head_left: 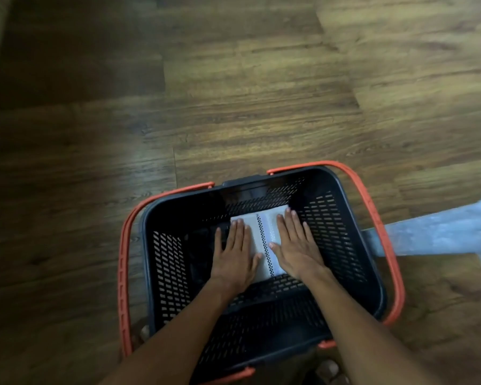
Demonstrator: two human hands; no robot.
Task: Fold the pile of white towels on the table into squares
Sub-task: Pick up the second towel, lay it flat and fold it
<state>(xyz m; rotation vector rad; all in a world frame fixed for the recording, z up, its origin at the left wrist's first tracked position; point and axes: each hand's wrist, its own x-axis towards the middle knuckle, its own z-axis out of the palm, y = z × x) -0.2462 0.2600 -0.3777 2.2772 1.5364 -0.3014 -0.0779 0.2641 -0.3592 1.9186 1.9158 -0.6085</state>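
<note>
In basket (342, 237) on floor: left hand (235, 252), right hand (297, 245) pressing folded towel (264, 232), fingers flat, gripping nothing.

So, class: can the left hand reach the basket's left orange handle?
Probably yes: the left hand lies flat on the towel, holding nothing, and that handle hangs bare outside the basket wall.
</note>
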